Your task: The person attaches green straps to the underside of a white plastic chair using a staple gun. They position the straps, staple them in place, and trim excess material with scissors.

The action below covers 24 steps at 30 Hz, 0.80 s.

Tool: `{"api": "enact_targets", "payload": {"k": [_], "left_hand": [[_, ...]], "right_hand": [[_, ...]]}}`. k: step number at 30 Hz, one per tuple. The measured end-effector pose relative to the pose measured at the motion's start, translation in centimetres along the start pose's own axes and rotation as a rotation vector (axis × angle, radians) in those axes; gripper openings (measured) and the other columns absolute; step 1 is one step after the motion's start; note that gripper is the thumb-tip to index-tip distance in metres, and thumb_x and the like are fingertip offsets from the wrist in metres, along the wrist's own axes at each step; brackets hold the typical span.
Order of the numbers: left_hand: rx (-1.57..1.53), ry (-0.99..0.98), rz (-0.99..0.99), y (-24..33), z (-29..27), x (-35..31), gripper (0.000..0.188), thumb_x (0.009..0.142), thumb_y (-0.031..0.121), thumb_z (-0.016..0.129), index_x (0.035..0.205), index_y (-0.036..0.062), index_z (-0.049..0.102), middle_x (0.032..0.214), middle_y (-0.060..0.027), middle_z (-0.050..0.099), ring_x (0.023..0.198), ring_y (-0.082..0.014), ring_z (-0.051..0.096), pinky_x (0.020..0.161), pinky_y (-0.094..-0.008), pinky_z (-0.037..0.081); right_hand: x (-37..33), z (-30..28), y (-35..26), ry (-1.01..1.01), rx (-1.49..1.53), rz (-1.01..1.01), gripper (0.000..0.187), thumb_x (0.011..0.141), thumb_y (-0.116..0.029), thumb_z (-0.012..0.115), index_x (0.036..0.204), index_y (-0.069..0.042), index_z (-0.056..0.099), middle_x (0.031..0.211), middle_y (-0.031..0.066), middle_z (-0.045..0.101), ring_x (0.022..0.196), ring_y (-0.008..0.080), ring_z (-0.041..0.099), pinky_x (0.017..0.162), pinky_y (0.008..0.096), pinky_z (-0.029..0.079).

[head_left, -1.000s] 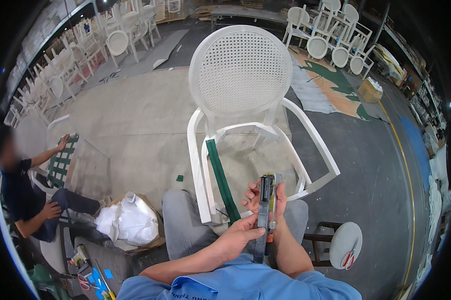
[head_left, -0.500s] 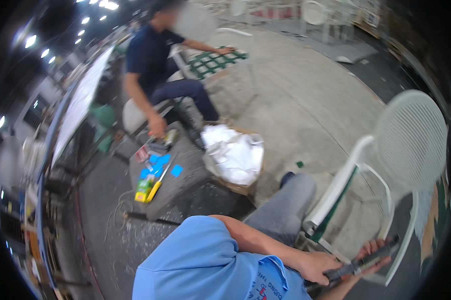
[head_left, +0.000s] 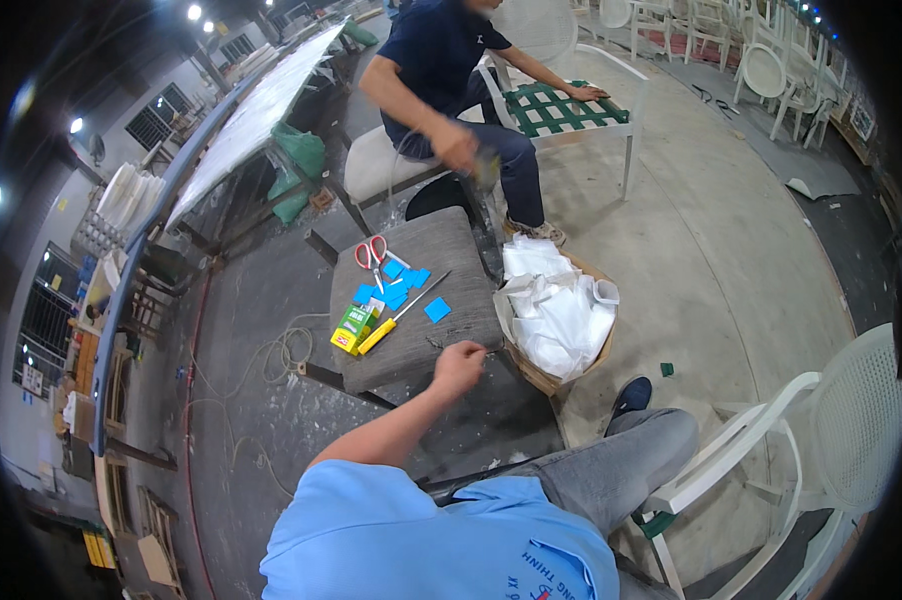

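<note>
My left hand [head_left: 459, 370] is over the near right edge of a grey cushioned stool seat [head_left: 411, 243], its fingers curled together. Whether anything is held in them is hidden. Close to its fingertips lie small dark bits [head_left: 437, 342]. Farther back on the cushion are a yellow-handled screwdriver [head_left: 376, 337], a green and yellow box [head_left: 353, 328], red-handled scissors [head_left: 373, 254] and several blue square pieces [head_left: 437, 310]. My right hand is out of view. At my right side stands a white chair frame [head_left: 741, 442] with a green strap [head_left: 657, 524] under its seat edge.
A cardboard box [head_left: 609, 340] with white sheeting [head_left: 556, 315] stands right of the cushion. Beyond it, a seated co-worker [head_left: 431, 70] rests one hand on green webbing [head_left: 561, 108] of another chair; the other hand holds a blurred tool. A cable [head_left: 289, 345] loops across the floor at left.
My left hand has left the dark tool at right and reached over to the cushion. My right hand and that tool have gone out of view. The co-worker's near hand has lifted off the cushion.
</note>
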<state>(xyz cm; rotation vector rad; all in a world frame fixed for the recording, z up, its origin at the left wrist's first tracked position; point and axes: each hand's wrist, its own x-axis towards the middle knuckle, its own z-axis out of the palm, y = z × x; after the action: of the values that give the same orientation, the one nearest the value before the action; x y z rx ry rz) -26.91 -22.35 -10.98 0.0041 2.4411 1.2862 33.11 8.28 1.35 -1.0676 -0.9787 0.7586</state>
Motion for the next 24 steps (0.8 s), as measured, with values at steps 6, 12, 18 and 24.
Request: {"api": "enact_targets", "payload": {"k": [6,12,18,24], "left_hand": [[0.229,0.055,-0.03,-4.3,-1.1,0.5,0.024,0.092,0.022,0.063,0.103,0.0051,0.076,0.089,-0.0135,0.076,0.081,-0.0287,0.075,0.078,-0.0408,0.057],[0.369,0.42,0.091,-5.3,-4.4,3.0,0.022,0.093,0.025,0.063,0.103,0.0088,0.075,0.094,-0.017,0.075,0.092,-0.0391,0.072,0.082,-0.0478,0.056],[0.597,0.602,0.086,-4.5,-14.6,7.2,0.023,0.096,0.024,0.062,0.111,0.0093,0.072,0.105,-0.0184,0.073,0.099,-0.0398,0.07,0.083,-0.0515,0.054],[0.848,0.372,-0.547,-3.3,-19.1,11.1,0.058,0.088,0.042,0.073,0.135,0.0091,0.062,0.135,-0.0173,0.065,0.13,-0.0352,0.059,0.103,-0.049,0.05]], "right_hand": [[-1.2,1.9,-0.5,-0.001,-0.027,0.013,0.067,0.105,-0.054,0.039,0.137,0.001,0.056,0.12,0.0167,0.064,0.1,0.0287,0.064,0.08,0.0453,0.055],[-1.5,2.9,-1.1,-0.017,-0.053,0.026,0.066,0.103,-0.055,0.041,0.136,0.0,0.057,0.118,0.0162,0.064,0.098,0.0282,0.064,0.078,0.0445,0.054],[-1.6,3.9,-0.8,-0.025,-0.07,0.058,0.066,0.101,-0.055,0.044,0.135,0.0,0.057,0.116,0.0157,0.064,0.096,0.0276,0.064,0.077,0.0436,0.054],[-2.4,4.6,-2.1,-0.022,-0.118,0.025,0.066,0.099,-0.055,0.046,0.134,-0.001,0.058,0.115,0.0152,0.065,0.094,0.027,0.064,0.076,0.0428,0.054]]}}
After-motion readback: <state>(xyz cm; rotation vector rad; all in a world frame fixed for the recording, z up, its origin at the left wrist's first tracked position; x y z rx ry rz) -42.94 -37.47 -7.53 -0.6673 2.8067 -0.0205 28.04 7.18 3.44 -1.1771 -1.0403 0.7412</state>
